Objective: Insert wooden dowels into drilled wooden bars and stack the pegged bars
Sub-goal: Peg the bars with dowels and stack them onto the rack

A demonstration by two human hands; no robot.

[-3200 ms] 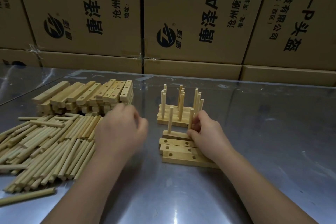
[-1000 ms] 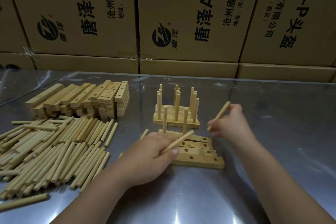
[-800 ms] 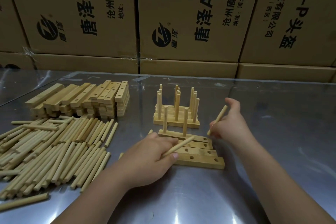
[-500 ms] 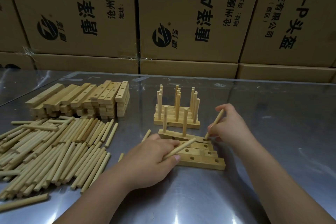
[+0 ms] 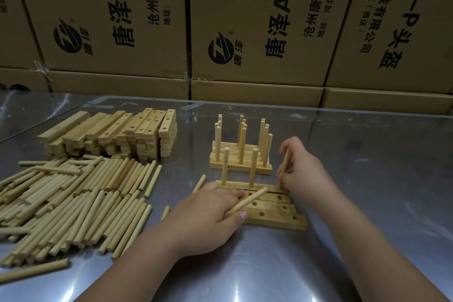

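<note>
Several drilled wooden bars (image 5: 274,216) lie side by side in the middle of the metal table. The farthest of them carries two upright dowels (image 5: 253,167). My right hand (image 5: 302,170) pinches a third dowel (image 5: 284,167), almost upright, with its lower end at that bar's right hole. My left hand (image 5: 208,213) rests on the left ends of the bars and grips a slanted dowel (image 5: 247,202); more dowel ends stick out behind it. A set of pegged bars (image 5: 241,154) stands just beyond.
A heap of loose dowels (image 5: 71,201) covers the table's left side, with a stack of drilled bars (image 5: 117,135) behind it. Cardboard boxes (image 5: 257,27) wall off the table's far edge. Bare metal table (image 5: 367,179) spreads to the right.
My right hand lowered its dowel from mid-air to the far bar's right hole and tipped it nearly upright. My left hand stayed on the bars with its dowel.
</note>
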